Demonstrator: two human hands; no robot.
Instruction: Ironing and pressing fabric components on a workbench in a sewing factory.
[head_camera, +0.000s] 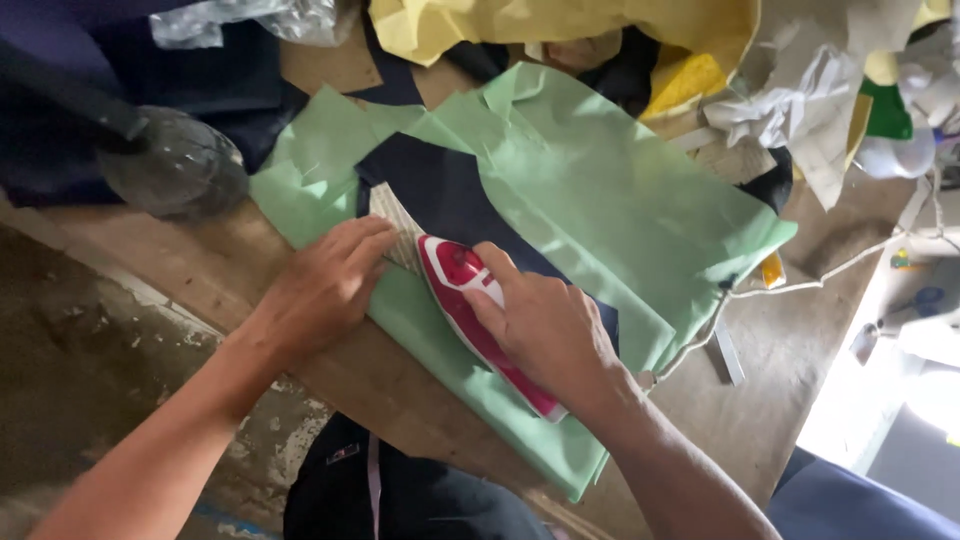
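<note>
My right hand (545, 325) grips the handle of a red and white clothes iron (455, 275), whose tip points up and left onto a pale strip of interfacing (393, 220). My left hand (325, 285) lies flat, fingers spread, pressing the light green fabric (600, 200) and the edge of that strip just left of the iron's nose. A dark navy fabric piece (450, 195) lies between layers of the green cloth, right above the iron.
A wooden worktable (790, 370) carries the cloth. Yellow fabric (560, 25), white scraps (800, 100) and dark cloth (60, 110) are piled at the back. A grey rounded object (175, 165) sits at left. The iron's white cord (830, 275) runs right.
</note>
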